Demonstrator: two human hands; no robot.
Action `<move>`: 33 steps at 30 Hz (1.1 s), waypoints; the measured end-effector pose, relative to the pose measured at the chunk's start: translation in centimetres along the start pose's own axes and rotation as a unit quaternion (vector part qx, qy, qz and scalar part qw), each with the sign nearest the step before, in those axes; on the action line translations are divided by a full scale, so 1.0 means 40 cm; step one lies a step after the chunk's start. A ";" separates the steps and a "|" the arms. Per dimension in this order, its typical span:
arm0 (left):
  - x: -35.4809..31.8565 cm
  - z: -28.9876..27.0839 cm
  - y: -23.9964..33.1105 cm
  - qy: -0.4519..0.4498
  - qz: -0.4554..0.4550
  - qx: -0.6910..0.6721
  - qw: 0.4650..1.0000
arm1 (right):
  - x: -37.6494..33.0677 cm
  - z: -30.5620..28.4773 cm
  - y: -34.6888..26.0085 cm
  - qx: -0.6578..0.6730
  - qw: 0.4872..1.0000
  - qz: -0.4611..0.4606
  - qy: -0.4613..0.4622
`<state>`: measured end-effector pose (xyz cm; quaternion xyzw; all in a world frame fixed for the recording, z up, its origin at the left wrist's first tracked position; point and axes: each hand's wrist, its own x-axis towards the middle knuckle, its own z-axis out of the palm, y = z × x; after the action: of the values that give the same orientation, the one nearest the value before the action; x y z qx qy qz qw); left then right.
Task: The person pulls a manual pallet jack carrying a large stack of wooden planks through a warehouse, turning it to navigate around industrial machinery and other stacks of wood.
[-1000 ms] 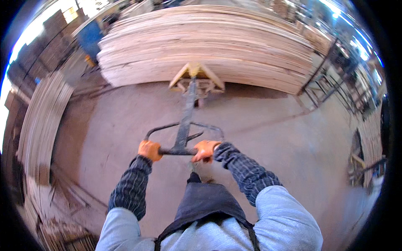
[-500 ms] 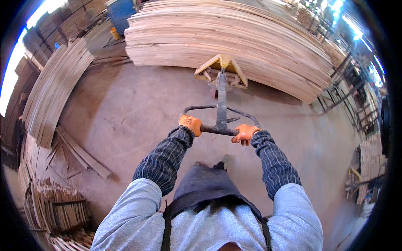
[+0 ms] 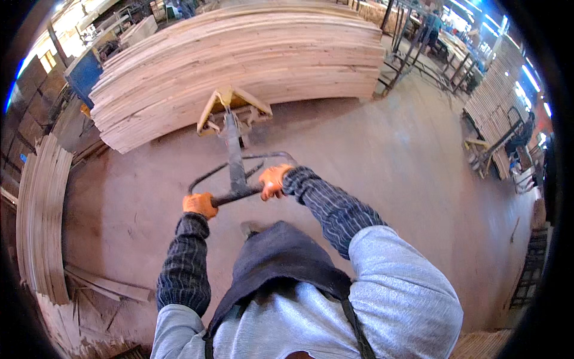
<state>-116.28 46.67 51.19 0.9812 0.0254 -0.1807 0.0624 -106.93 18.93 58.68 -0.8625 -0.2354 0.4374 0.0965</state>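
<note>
Both my hands wear orange gloves and grip the dark handle bar [image 3: 238,193] of a pallet jack. My left hand [image 3: 200,204] is closed round the bar's left end. Round its right end my right hand [image 3: 274,181] is wrapped. A bent dark tube loops from the bar's ends beyond the shaft. The pallet jack's shaft [image 3: 234,149] runs away from me to its yellow frame [image 3: 224,99], which stands against a long stack of boards [image 3: 239,60]. The jack's forks are hidden by the stack.
A shorter board stack [image 3: 42,209] stands at the left, with loose planks [image 3: 110,284] on the floor beside it. Metal racks [image 3: 406,51] stand at the far right. Another board pile [image 3: 496,102], with a second pallet jack [image 3: 484,157] next to it, is at the right.
My view has turned right, so the jack, handle and long stack now appear further left. The handle bar is tilted differently in view. Both hands have kept their grip.
</note>
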 end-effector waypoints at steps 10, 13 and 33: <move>-0.031 -0.039 0.059 0.037 0.005 0.006 0.999 | -0.029 -0.026 0.051 0.031 0.999 -0.030 0.007; -0.058 -0.081 0.077 0.019 -0.003 -0.016 1.000 | -0.061 -0.052 0.033 0.008 0.999 -0.041 -0.005; -0.029 -0.036 0.155 0.061 -0.067 -0.064 0.994 | 0.039 -0.127 0.111 0.014 0.996 -0.027 -0.082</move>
<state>-116.41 40.69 53.64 0.9805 0.1063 -0.1219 0.1116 -100.65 16.05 58.98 -0.8158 -0.2598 0.5068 0.1005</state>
